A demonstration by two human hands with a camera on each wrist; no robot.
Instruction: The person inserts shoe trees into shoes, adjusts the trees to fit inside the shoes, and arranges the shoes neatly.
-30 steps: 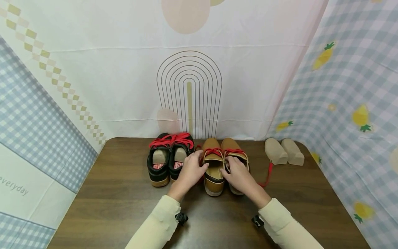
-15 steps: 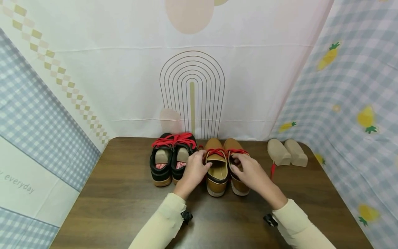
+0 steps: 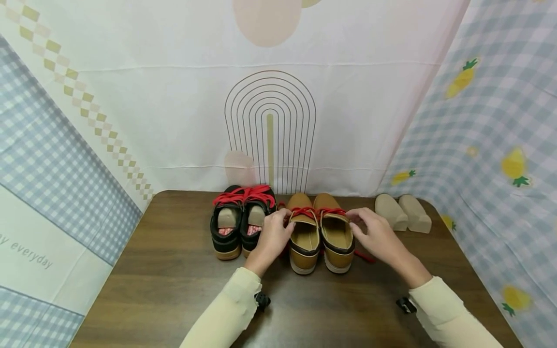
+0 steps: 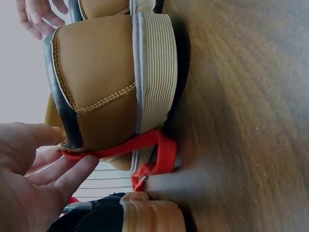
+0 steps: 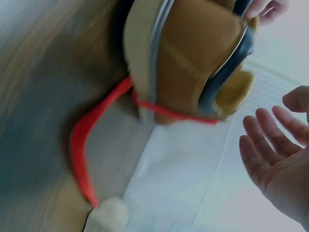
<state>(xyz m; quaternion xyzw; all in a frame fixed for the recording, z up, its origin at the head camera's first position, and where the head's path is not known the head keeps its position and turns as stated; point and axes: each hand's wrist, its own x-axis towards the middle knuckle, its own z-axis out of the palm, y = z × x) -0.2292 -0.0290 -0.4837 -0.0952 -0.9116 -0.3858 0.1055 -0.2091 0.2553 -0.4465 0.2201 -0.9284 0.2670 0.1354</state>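
Note:
A pair of tan lace-up shoes stands mid-table, toes toward the wall: a left tan shoe (image 3: 303, 263) and a right tan shoe (image 3: 338, 261). Both have red laces (image 3: 302, 211). My left hand (image 3: 271, 238) pinches the left shoe's outer collar, thumb at the inner edge and fingers outside, beside a hanging red lace (image 4: 161, 153). To the right of the right shoe, my right hand (image 3: 376, 237) has loosely bent, spread fingers and holds nothing. In the right wrist view, a gap separates those fingers (image 5: 263, 145) from the shoe.
Black shoes (image 3: 225, 245) with red laces and beige inserts stand close on the left. Two beige shoe-shaped blocks (image 3: 391, 212) lie at the back right corner. A loose red lace end (image 3: 364, 256) lies on the wooden table (image 3: 174, 290), which meets a curtain wall behind.
My right hand has moved right, from the right tan shoe's opening to its outer side, uncovering the opening. The left hand has stayed at the left tan shoe.

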